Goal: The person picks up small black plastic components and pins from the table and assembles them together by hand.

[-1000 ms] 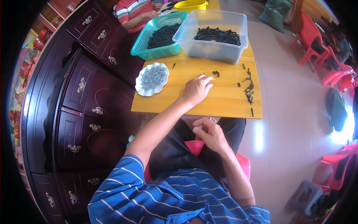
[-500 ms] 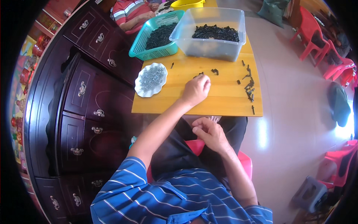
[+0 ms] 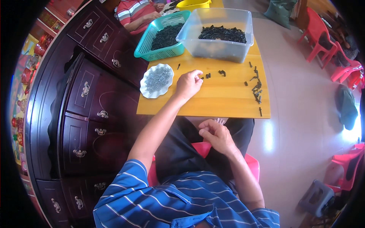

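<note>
My left hand (image 3: 189, 84) is over the wooden table (image 3: 224, 102), its fingers bent in and pressed together. Anything in them is too small to make out. Beside its fingertips lie a few short black plastic pieces (image 3: 208, 76). To its left sits a white scalloped dish (image 3: 142, 85) heaped with small clear or silvery pieces (image 3: 156, 79). My right hand (image 3: 218, 136) hovers above my lap, just off the table's front edge. Its fingers are curled with the thumb close to the forefinger, and whatever they may hold is hidden.
Behind stand a teal basket (image 3: 142, 53) and a clear plastic tub (image 3: 218, 53), both with black pieces. More black parts (image 3: 257, 91) lie along the table's right edge. A dark wooden cabinet (image 3: 91, 129) borders the left. Another person (image 3: 133, 17) sits at the far left.
My left hand has moved left along the table, uncovering the small black pieces by its fingertips. The right hand keeps its curled pose over my lap. The whole view has shifted slightly.
</note>
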`<action>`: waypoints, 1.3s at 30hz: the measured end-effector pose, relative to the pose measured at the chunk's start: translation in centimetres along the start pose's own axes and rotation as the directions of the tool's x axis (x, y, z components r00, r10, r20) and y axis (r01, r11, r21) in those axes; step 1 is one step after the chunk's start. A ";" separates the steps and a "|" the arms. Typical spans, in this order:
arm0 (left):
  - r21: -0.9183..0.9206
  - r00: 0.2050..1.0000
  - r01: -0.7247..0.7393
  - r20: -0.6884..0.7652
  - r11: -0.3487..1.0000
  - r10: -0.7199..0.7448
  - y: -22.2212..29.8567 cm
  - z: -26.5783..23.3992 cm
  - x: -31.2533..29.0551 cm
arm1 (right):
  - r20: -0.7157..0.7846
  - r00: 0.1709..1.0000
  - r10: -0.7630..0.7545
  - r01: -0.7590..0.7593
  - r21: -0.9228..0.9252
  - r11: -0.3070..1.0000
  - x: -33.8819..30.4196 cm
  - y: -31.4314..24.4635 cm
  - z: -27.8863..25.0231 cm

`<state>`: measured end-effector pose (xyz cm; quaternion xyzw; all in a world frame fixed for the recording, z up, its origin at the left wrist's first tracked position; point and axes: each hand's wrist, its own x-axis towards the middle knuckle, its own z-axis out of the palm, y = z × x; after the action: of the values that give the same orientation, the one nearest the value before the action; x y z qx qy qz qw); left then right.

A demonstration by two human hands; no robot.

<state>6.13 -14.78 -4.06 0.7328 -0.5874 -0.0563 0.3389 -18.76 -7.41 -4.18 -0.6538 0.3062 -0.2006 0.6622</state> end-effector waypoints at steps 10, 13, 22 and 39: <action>0.252 0.989 0.025 0.136 0.967 -0.061 1.4 1.8 2.5 | 0.000 0.999 -0.036 0.036 -0.034 0.999 -0.1 -0.5 -0.2; 0.277 0.987 0.010 0.151 0.961 -0.054 2.1 1.9 2.8 | -0.009 0.999 -0.042 0.042 -0.019 0.999 -0.1 -0.4 -0.4; 0.215 0.994 -0.084 0.091 0.973 0.065 2.3 1.4 1.2 | -0.002 1.000 -0.011 0.011 -0.012 1.000 -0.1 -0.3 -0.3; -0.323 0.935 -0.250 0.163 0.913 0.314 9.4 -4.4 -10.5 | -0.148 0.984 0.102 0.021 0.659 0.752 0.8 0.3 -0.9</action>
<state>-2.66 -4.19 1.22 0.5702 -0.7049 -0.1717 0.3854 -18.77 -8.58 -4.58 -0.3523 0.2872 -0.3375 0.8243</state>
